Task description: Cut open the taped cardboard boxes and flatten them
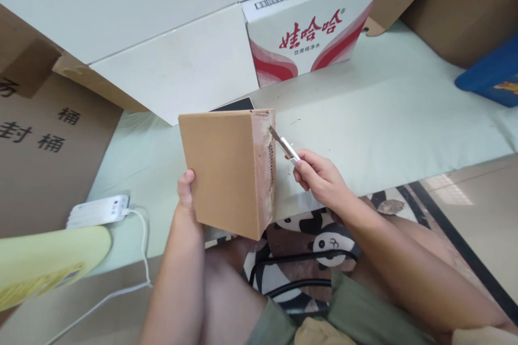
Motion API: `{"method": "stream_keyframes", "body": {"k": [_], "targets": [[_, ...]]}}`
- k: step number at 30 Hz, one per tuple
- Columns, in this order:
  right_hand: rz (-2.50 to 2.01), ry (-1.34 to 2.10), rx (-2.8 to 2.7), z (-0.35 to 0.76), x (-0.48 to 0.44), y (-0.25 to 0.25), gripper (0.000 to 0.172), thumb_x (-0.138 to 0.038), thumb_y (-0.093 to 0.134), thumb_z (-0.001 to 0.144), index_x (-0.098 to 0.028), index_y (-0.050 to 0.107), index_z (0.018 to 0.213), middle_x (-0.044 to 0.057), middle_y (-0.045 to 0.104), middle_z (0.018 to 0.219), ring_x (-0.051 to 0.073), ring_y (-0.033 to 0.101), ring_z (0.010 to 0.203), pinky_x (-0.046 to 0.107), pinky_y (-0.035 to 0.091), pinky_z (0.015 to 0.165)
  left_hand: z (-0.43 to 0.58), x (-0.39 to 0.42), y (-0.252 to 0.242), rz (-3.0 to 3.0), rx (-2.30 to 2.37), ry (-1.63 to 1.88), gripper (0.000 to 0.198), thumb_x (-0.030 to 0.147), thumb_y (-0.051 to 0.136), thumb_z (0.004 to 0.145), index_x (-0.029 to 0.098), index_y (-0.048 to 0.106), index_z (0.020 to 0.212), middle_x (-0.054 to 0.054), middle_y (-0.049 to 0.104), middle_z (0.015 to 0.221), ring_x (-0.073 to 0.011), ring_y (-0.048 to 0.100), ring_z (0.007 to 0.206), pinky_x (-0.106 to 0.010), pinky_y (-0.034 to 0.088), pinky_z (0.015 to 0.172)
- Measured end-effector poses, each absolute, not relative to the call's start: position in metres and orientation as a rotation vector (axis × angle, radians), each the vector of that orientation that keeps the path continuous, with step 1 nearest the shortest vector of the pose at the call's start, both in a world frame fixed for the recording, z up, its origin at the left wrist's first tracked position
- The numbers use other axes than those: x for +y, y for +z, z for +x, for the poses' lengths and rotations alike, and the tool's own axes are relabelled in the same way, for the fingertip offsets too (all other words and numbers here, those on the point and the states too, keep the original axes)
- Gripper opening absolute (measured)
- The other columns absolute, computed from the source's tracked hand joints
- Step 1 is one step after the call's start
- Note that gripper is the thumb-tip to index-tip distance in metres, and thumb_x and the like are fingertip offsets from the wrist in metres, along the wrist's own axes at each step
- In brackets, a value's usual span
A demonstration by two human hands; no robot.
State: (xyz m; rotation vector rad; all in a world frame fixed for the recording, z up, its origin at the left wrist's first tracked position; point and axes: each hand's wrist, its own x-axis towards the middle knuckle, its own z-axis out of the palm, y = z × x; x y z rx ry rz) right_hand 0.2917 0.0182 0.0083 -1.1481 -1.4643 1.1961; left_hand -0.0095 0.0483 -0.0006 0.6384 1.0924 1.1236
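A brown cardboard box point(222, 167) stands upright at the near edge of the table, gripped on its left side by my left hand point(186, 187). Only the thumb and part of that hand show; the other fingers are behind the box. The narrow right side of the box has torn, scuffed paper and a jagged opening with exposed corrugation. My right hand point(318, 175) is wrapped round a utility knife point(288, 150) with a silver body. Its blade is out, and the tip is at the upper part of that torn side.
A white carton with red lettering point(307, 38) lies behind, beside white panels point(174, 59). Large brown cartons point(48, 161) flank the table point(388, 113). A white power bank point(99, 210) with a cable sits at left near a yellow-green object point(56, 259). A blue container point(491, 75) is at right.
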Motion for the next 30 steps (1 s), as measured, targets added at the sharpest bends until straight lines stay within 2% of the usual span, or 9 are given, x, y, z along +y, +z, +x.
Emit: {"method": "stream_keyframes", "body": {"k": [9, 14, 19, 23, 30], "targets": [[-1.143, 1.2, -1.462, 0.2922, 0.0178, 0.0076, 0.028, -0.036, 0.046, 0.104, -0.019, 0.068, 0.106, -0.003, 0.056, 0.068, 0.01, 0.049, 0.058, 0.025, 0.039, 0.056, -0.0104, 0.0456, -0.0006, 0.654, 1.129, 1.106, 0.065, 0.064, 0.072, 0.066, 0.021, 0.071, 0.114, -0.01, 0.078, 0.102, -0.0319, 0.074, 0.09, -0.04, 0.06, 0.072], [-1.143, 1.203, -1.458, 0.2922, 0.0177, 0.0085, 0.027, -0.036, 0.046, 0.104, -0.019, 0.066, 0.104, -0.003, 0.056, 0.069, 0.01, 0.049, 0.057, 0.025, 0.039, 0.055, -0.0168, 0.0459, -0.0065, 0.66, 1.073, 1.083, 0.068, 0.065, 0.069, 0.074, 0.021, 0.067, 0.125, -0.008, 0.079, 0.105, -0.033, 0.074, 0.096, -0.044, 0.06, 0.083], [-1.143, 1.203, -1.459, 0.292, 0.0174, 0.0097, 0.026, -0.037, 0.046, 0.103, -0.019, 0.066, 0.102, -0.003, 0.056, 0.068, 0.01, 0.049, 0.056, 0.025, 0.039, 0.055, -0.018, 0.0463, -0.0061, 0.625, 0.906, 1.088, 0.066, 0.063, 0.081, 0.07, 0.018, 0.069, 0.116, -0.006, 0.081, 0.103, -0.0274, 0.076, 0.089, -0.036, 0.062, 0.077], [-1.147, 1.207, -1.459, 0.2915, 0.0174, 0.01, 0.026, -0.037, 0.046, 0.103, -0.019, 0.065, 0.102, -0.003, 0.055, 0.068, 0.01, 0.049, 0.058, 0.025, 0.039, 0.055, -0.0148, 0.0469, -0.0027, 0.61, 0.903, 1.093, 0.067, 0.063, 0.086, 0.063, 0.017, 0.072, 0.11, -0.006, 0.083, 0.099, -0.0273, 0.077, 0.084, -0.037, 0.064, 0.073], [-1.155, 1.21, -1.465, 0.2913, 0.0174, 0.0103, 0.029, -0.037, 0.045, 0.103, -0.019, 0.067, 0.106, -0.003, 0.055, 0.067, 0.011, 0.049, 0.057, 0.026, 0.04, 0.055, -0.0153, 0.0462, -0.0044, 0.6, 0.894, 1.1, 0.057, 0.057, 0.083, 0.071, 0.018, 0.073, 0.112, -0.005, 0.082, 0.102, -0.0279, 0.077, 0.089, -0.037, 0.064, 0.075]]}}
